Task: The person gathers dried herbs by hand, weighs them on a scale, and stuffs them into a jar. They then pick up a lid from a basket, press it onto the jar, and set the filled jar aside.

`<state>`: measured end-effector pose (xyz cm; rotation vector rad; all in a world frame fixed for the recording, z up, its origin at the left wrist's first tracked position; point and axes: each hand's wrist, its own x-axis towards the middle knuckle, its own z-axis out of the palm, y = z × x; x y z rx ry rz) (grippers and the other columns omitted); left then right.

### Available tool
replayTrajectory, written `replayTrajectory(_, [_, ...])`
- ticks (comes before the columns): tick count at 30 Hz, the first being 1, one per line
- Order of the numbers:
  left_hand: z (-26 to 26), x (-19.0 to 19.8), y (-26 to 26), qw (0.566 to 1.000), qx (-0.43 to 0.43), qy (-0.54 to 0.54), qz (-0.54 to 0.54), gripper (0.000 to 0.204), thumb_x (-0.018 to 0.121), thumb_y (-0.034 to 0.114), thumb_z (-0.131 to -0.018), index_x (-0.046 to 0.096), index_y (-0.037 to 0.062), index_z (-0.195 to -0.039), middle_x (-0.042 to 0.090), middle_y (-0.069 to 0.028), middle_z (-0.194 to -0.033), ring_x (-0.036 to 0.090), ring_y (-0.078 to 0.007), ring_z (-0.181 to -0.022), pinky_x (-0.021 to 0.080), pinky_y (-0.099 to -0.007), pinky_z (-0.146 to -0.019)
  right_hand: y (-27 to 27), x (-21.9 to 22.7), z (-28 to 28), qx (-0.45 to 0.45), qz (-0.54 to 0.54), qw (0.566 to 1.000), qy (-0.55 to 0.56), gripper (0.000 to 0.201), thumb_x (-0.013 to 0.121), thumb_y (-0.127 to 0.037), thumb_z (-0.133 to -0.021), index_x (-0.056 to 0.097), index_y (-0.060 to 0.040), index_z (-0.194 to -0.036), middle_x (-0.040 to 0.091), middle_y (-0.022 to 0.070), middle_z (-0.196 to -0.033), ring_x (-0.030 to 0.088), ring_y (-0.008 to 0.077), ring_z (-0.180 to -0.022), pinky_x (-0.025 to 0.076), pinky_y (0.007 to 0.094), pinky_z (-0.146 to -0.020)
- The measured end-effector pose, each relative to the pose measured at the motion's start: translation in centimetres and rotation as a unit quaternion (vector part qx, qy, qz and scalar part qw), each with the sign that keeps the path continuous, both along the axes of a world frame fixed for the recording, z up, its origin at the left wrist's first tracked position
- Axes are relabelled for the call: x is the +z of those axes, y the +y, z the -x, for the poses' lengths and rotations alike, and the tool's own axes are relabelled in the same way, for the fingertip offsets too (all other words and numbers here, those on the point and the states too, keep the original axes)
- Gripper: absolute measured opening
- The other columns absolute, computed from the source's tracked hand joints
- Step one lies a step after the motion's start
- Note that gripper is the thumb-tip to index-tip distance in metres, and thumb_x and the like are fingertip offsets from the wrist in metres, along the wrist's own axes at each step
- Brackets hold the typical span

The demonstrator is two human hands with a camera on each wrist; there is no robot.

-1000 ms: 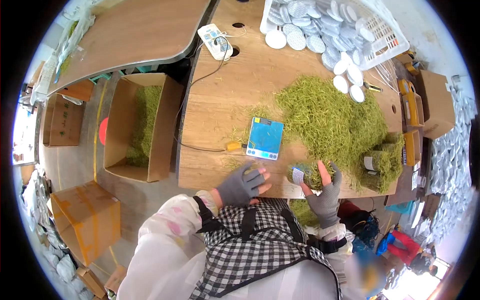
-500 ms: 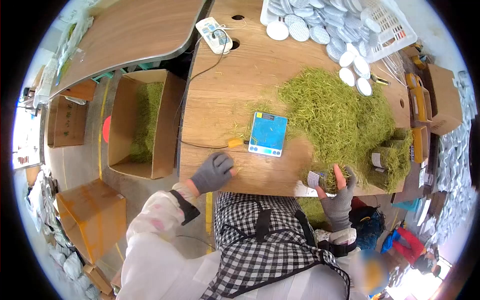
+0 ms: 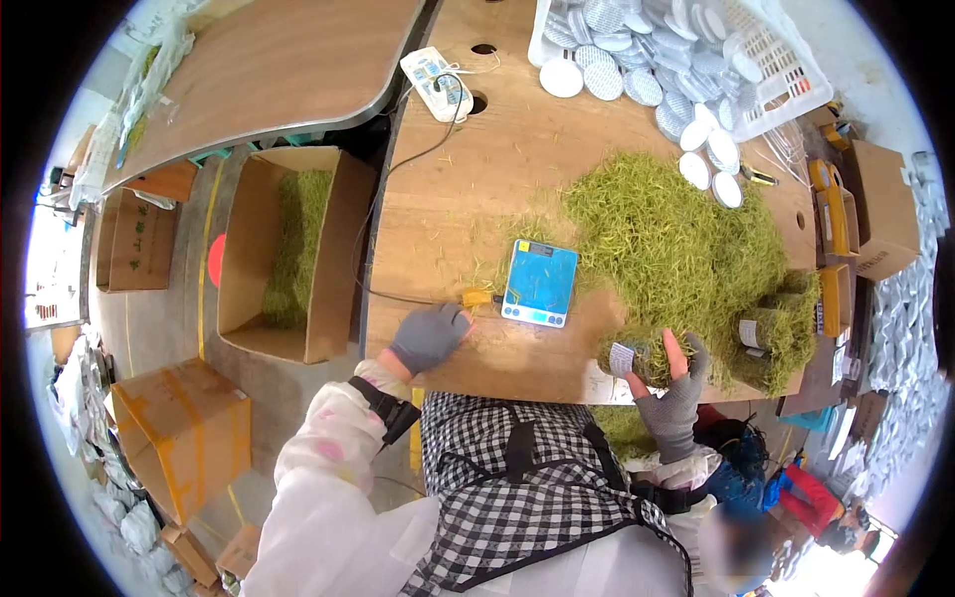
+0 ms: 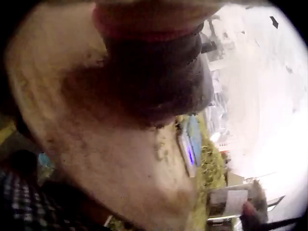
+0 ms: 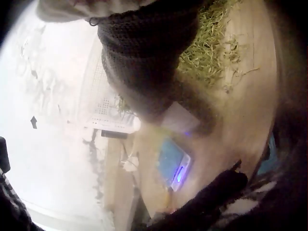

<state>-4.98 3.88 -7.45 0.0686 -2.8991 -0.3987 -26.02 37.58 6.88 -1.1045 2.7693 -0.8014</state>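
In the head view my right hand (image 3: 668, 398), in a grey fingerless glove, grips a clear jar (image 3: 649, 358) packed with green dried strands. A white label (image 3: 622, 358) shows on the jar's left side. The jar is at the table's front edge, beside the strand pile (image 3: 676, 239). My left hand (image 3: 430, 338), gloved alike, is low over the tabletop at the front left, back upward, with its fingertips near loose scraps. Its fingers are mostly hidden, also in the dark left wrist view. A blue scale (image 3: 540, 282) with a lit display lies between the hands.
Other filled jars (image 3: 753, 333) stand at the right front. A white basket (image 3: 786, 95) of round silver lids is at the back right. The scale's cable runs left to a power strip (image 3: 436, 85). An open carton (image 3: 239, 249) of strands stands left of the table.
My left hand has moved left along the table's front, away from the scale, and its spread fingers have drawn together. My right hand, still holding the jar, has shifted slightly right.
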Motion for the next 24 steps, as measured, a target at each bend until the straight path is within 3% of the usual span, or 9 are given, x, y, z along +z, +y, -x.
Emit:
replayTrajectory(2, [3.4,1.6,-0.8,1.000,-0.004,0.024,-0.003,0.027,0.073,0.031,-0.089,0.058,0.0080,-0.087,0.058,-0.0090,-0.080,0.062,-0.0309,-0.064,0.050,-0.0421,-0.049,-0.3,0.1,-0.1,-0.003,0.009,1.000,-0.007,0.084,0.090,-0.015,-0.070,0.054,-0.0083,-0.146,0.044,0.0248,-0.141,0.050,0.0423,-0.129,0.044,0.0458,-0.107])
replayTrajectory(5, [7.5,4.0,-2.0,0.998,0.052,0.018,0.003,0.031,0.075,0.034,-0.087,0.060,0.0083,-0.096,0.059,-0.0110,-0.088,0.064,-0.0326,-0.077,0.053,-0.0419,-0.061,-0.6,0.2,-0.4,-0.026,0.002,1.000,-0.008,0.084,0.090,-0.015,-0.070,0.054,-0.0080,-0.146,0.044,0.0246,-0.141,0.050,0.0424,-0.128,0.045,0.0457,-0.106])
replayTrajectory(7, [9.4,5.3,-3.5,0.999,0.002,0.044,-0.018,0.052,0.076,0.042,-0.084,0.060,0.0071,-0.120,0.058,-0.0155,-0.105,0.061,-0.0341,-0.095,0.052,-0.0440,-0.077,-1.0,0.7,-0.4,-0.033,0.008,0.999,-0.008,0.084,0.090,-0.015,-0.070,0.054,-0.0084,-0.146,0.044,0.0245,-0.141,0.051,0.0425,-0.128,0.046,0.0456,-0.106])
replayTrajectory(8, [9.5,5.2,-4.0,0.999,-0.005,0.045,-0.014,0.052,0.076,0.042,-0.084,0.060,0.0071,-0.120,0.058,-0.0155,-0.105,0.061,-0.0341,-0.095,0.052,-0.0440,-0.077,-1.2,0.9,-0.6,-0.040,0.011,0.999,-0.010,0.085,0.090,-0.015,-0.070,0.054,-0.0087,-0.146,0.044,0.0244,-0.141,0.051,0.0426,-0.127,0.046,0.0455,-0.105])
replayTrajectory(10, [9.0,4.5,-4.8,0.997,-0.051,0.046,0.036,0.079,0.076,0.048,-0.082,0.049,0.0052,-0.143,0.053,-0.0188,-0.120,0.056,-0.0350,-0.105,0.048,-0.0456,-0.087,-1.2,0.7,-0.8,-0.060,0.022,0.998,-0.014,0.085,0.090,-0.015,-0.070,0.053,-0.0088,-0.147,0.043,0.0244,-0.141,0.051,0.0425,-0.127,0.046,0.0454,-0.105])
replayTrajectory(13, [9.5,3.5,-5.4,0.998,-0.043,-0.030,0.042,0.088,0.074,0.051,-0.083,0.043,0.0036,-0.150,0.051,-0.0209,-0.123,0.057,-0.0370,-0.105,0.048,-0.0454,-0.088,-1.7,0.6,-1.5,-0.091,0.016,0.996,-0.022,0.085,0.090,-0.015,-0.071,0.053,-0.0091,-0.147,0.043,0.0245,-0.141,0.051,0.0425,-0.128,0.047,0.0453,-0.104])
replayTrajectory(16, [11.5,4.1,-5.8,0.991,-0.022,-0.128,-0.035,0.082,0.074,0.047,-0.084,0.045,0.0037,-0.147,0.052,-0.0198,-0.120,0.060,-0.0369,-0.103,0.051,-0.0453,-0.083,-1.7,0.3,-2.3,-0.114,0.002,0.993,-0.041,0.085,0.090,-0.014,-0.071,0.053,-0.0093,-0.147,0.042,0.0246,-0.142,0.050,0.0424,-0.128,0.047,0.0455,-0.104])
replayTrajectory(22, [17.0,2.3,-6.9,0.986,-0.032,-0.135,-0.095,0.049,0.071,0.031,-0.090,0.060,0.0094,-0.133,0.057,-0.0140,-0.110,0.064,-0.0352,-0.093,0.055,-0.0461,-0.070,-2.2,0.0,-2.2,-0.136,0.007,0.990,-0.039,0.082,0.089,-0.013,-0.072,0.054,-0.0102,-0.146,0.042,0.0242,-0.141,0.051,0.0413,-0.127,0.048,0.0459,-0.104])
replayTrajectory(24, [19.4,1.9,-6.7,0.983,-0.074,-0.117,-0.123,0.044,0.071,0.028,-0.090,0.062,0.0097,-0.129,0.059,-0.0142,-0.107,0.064,-0.0364,-0.094,0.055,-0.0462,-0.073,-3.0,0.1,-1.4,-0.148,0.000,0.988,-0.042,0.081,0.089,-0.014,-0.072,0.055,-0.0102,-0.146,0.043,0.0239,-0.140,0.051,0.0412,-0.126,0.048,0.0461,-0.104])
